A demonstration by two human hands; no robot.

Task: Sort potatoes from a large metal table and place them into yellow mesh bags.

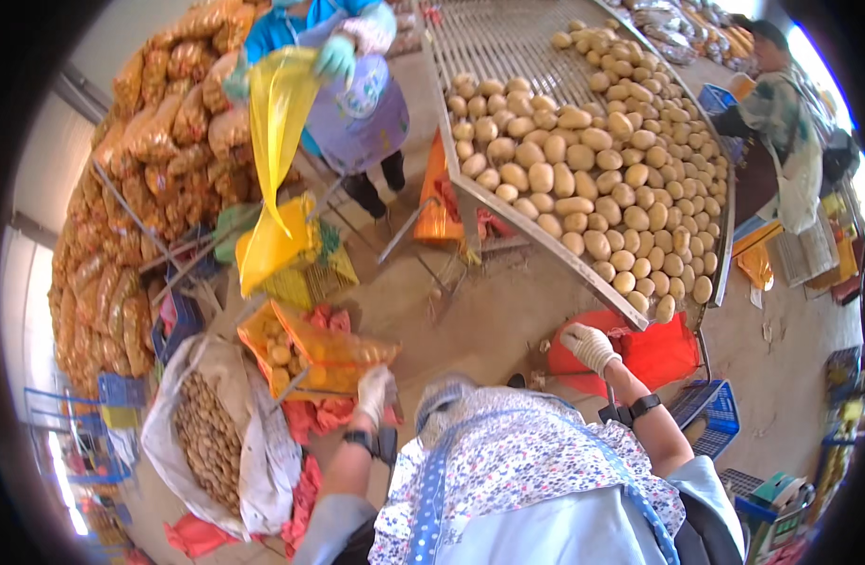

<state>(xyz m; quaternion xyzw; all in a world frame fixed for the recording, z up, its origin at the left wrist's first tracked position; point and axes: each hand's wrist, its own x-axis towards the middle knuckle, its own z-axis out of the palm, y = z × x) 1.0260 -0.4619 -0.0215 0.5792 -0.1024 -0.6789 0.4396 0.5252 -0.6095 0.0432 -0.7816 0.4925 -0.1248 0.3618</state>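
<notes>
The fingers of the left hand [374, 391], in a white glove, are closed on the near edge of an orange mesh bag [352, 353], which lies tilted with its mouth spread and potatoes [280, 355] visible toward its far end. The right hand [590, 348], in a similar glove, is over the rim of a red bag [672, 353] below the near corner of the sorting table; whether its fingers are clamped on the red material cannot be told. Each wrist carries a dark band. Red netting [305, 414] lies below the orange mesh bag, and left of it stands a white sack [274, 471], open at the top and filled with small tubers [206, 438]. Ahead and to the right, the sorting table [498, 42], slatted and metal-edged, bears many loose potatoes, spread thickly to its near corner. A blue crate [719, 424] sits on the floor right of the red bag. Across the floor, a co-worker in blue sleeves [263, 42] holds up a yellow bag [283, 108]; behind, filled sacks [169, 127] are piled high. Another person [781, 108] stands at the table's right side.
</notes>
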